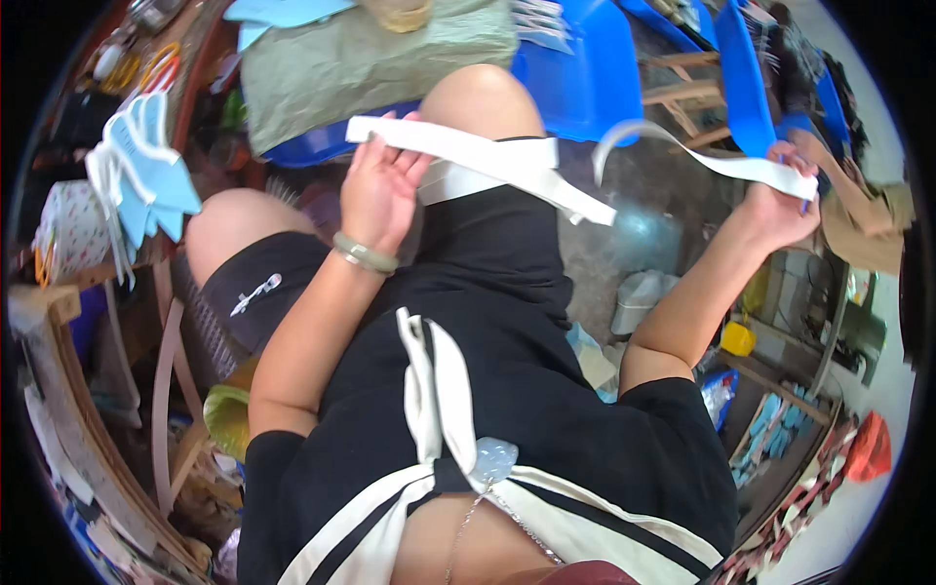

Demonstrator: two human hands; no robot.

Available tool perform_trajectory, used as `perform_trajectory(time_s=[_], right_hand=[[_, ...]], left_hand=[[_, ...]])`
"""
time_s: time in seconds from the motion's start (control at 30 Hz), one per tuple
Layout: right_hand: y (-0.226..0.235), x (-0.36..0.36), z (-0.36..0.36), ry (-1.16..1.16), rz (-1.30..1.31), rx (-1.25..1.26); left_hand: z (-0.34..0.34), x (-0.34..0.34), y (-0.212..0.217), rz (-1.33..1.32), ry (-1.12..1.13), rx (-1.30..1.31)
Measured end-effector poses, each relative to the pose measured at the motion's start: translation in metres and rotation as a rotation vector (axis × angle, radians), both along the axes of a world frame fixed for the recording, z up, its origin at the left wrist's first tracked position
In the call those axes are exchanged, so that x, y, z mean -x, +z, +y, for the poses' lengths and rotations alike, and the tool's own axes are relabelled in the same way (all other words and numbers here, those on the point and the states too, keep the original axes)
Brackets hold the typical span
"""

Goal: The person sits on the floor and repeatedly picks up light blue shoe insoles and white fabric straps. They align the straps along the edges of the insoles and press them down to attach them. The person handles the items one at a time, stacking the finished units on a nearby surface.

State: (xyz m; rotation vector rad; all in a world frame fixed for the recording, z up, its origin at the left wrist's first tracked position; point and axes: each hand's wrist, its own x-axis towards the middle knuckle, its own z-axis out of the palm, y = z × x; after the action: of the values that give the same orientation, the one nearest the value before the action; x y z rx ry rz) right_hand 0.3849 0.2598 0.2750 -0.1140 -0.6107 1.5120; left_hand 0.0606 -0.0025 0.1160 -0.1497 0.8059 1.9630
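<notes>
My left hand [378,190] is raised over my lap, its fingers closed on one end of a flat white strip [468,151]. That strip stretches rightward above my thigh, and its far end hangs past the knee. Under it, a white piece [453,183] lies on my thigh. Well out to the right, my right hand [783,207] pinches the end of a second white strip [717,164], which curls back toward the middle. A small blue bit shows by the right fingers; its kind I cannot make out.
Ahead stands a blue bin [585,78] beside a grey-green cloth [380,83]. At left, light-blue cut pieces [146,175] with white edging hang over a bench near orange-handled scissors [161,68]. Another person's arm [843,180] is at far right, near a wooden rack [780,341].
</notes>
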Motion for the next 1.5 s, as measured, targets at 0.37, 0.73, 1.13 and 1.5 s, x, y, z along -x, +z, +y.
perform_trajectory(time_s=[0.37, 0.73, 1.13, 1.5], right_hand=[[0.039, -0.047, 0.054, -0.352, -0.521, -0.152], [-0.003, 0.123, -0.005, -0.219, -0.939, -0.491], [-0.016, 0.242, -0.028, 0.371, -1.184, -0.962], [-0.039, 0.281, -0.064, 0.522, -1.039, -0.825]], left_hand=[[-0.033, 0.028, -0.053, 0.178, 0.105, 0.252], [0.09, 0.31, -0.028, 2.174, 0.021, 1.143], [0.141, 0.355, -0.027, 2.592, -0.708, 0.839], [0.04, 0.358, 0.016, 2.054, -0.066, 0.33]])
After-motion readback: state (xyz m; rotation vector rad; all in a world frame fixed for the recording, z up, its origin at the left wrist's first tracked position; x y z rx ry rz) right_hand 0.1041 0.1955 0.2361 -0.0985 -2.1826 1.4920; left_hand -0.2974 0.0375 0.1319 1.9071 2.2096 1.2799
